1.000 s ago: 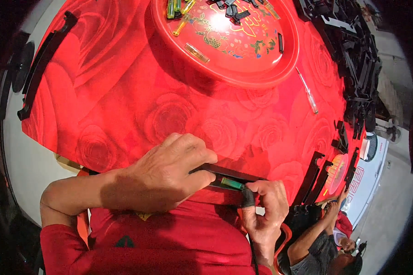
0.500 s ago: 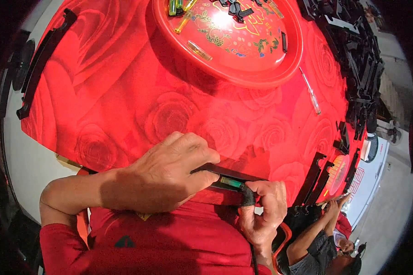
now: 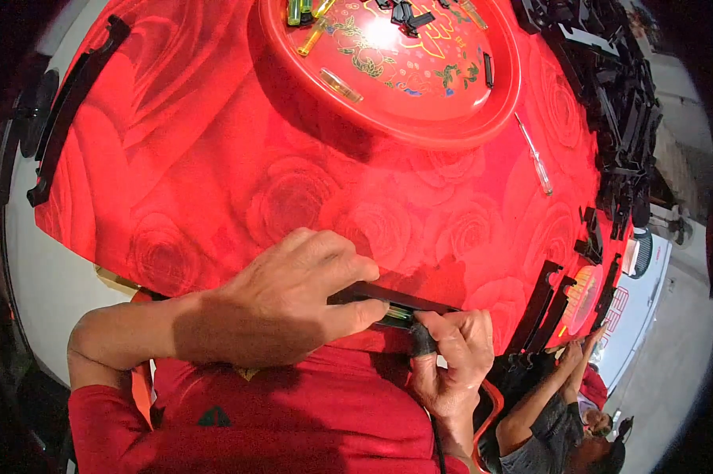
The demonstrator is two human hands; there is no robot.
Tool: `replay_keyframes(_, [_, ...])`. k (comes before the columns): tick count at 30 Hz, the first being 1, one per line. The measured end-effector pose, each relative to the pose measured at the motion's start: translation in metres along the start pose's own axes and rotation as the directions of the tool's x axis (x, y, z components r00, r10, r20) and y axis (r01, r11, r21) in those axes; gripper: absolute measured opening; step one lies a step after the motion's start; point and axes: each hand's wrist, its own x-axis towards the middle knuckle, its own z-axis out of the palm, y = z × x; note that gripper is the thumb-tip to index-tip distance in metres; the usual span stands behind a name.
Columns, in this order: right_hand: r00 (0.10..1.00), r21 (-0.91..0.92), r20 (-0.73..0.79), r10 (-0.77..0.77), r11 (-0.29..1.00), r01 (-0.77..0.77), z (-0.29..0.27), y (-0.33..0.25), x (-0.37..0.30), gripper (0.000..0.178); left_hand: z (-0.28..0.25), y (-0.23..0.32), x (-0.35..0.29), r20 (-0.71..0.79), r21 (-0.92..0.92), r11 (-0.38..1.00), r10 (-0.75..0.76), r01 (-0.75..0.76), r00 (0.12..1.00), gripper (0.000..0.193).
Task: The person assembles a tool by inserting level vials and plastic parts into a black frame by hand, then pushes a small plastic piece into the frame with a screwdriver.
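Observation:
At the table's near edge, my left hand grips a long black plastic bar, its thumb lying along the bar's slot. A small clear yellow-green vial shows in that slot between my two thumbs. My right hand is closed at the bar's right part, thumb and forefinger pressed together against it beside the vial's end. Black wrapping covers the right thumb. Fingers hide much of the bar and both ends of the vial.
A red round tray holds yellow and green vials and small black pieces. A screwdriver lies right of it. Black bars are heaped far right; another bar lies left. A co-worker's arms show lower right.
My right thumb has shifted and straightened beside the vial. The vial now shows less green and sits partly covered by my left thumb's tip. The left hand has barely moved.

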Motion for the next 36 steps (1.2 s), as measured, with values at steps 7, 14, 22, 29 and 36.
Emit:
replay_keyframes(7, [0.988, -0.015, 0.13, -0.085, 0.996, 0.088, -0.015, 0.005, 0.007, 0.047, -0.005, 0.0, 0.007, 0.048, 0.141, 0.987, 0.07, -0.076, 0.996, 0.025])
replay_keyframes(14, [0.978, 0.052, 0.203, -0.057, 0.997, 0.048, -0.019, 0.01, 0.008, 0.048, -0.007, 0.004, 0.01, 0.086, 0.081, 0.996, 0.038, -0.045, 0.996, 0.021])
replay_keyframes(22, [0.975, 0.039, 0.193, 0.112, 0.992, -0.122, -0.021, -0.006, 0.006, 0.028, -0.005, 0.002, 0.007, 0.119, 0.051, 0.998, 0.029, -0.035, 0.992, 0.021])
replay_keyframes(29, [0.968, 0.148, 0.133, 0.212, 0.962, -0.231, -0.015, -0.017, 0.008, 0.017, -0.005, 0.0, 0.007, 0.081, -0.02, 0.999, 0.027, -0.025, 0.996, 0.018])
replay_keyframes(36, [0.891, 0.26, 0.27, 0.366, 0.863, -0.433, -0.016, -0.012, 0.003, 0.021, -0.005, -0.005, 0.004, 0.03, -0.137, 0.99, 0.016, -0.012, 0.999, 0.016])
